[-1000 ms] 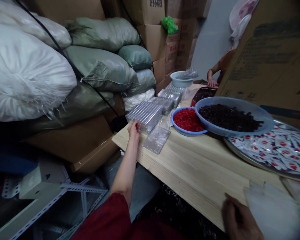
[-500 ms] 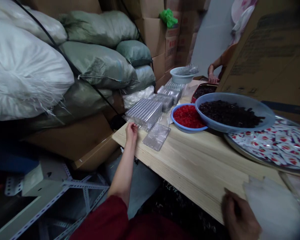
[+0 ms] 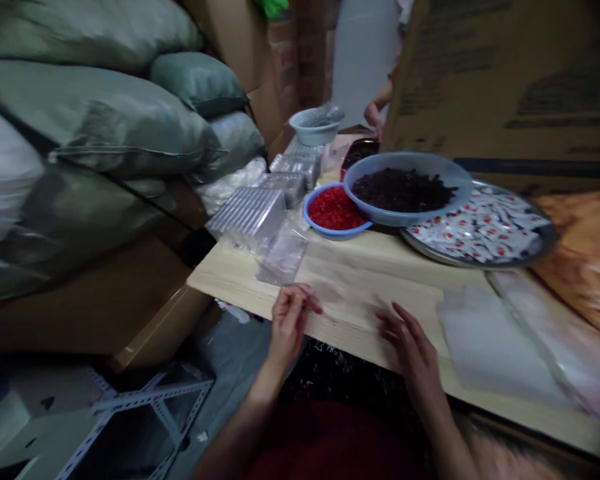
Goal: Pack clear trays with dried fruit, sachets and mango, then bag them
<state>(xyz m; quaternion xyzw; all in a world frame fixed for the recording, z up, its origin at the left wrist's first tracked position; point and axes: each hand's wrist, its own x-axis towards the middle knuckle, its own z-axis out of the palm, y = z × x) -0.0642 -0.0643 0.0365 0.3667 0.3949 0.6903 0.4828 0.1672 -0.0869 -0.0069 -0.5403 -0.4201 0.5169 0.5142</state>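
My left hand [image 3: 289, 319] is at the front edge of the wooden table [image 3: 230, 283], its fingers pinched on the edge of a thin clear plastic bag [image 3: 347, 293] that lies flat on the wood. To its right, my right hand [image 3: 409, 341] rests with fingers stretched out on the same bag. A single clear plastic tray [image 3: 283, 257] lies just beyond my left hand, in front of a stack of clear trays [image 3: 249, 213]. The picture is blurred by motion.
Behind stand a blue bowl of red pieces [image 3: 335, 210], a larger bowl of dark dried fruit [image 3: 405, 190] and a metal tray of sachets [image 3: 480, 230]. A pile of clear bags [image 3: 485, 340] lies at right. Sacks [image 3: 105, 120] crowd the left; another person's hand [image 3: 375, 113] is at the back.
My left hand has come back from the tray stack to the table's front edge and now pinches a clear bag. The right hand has moved left onto it. The view swung right.
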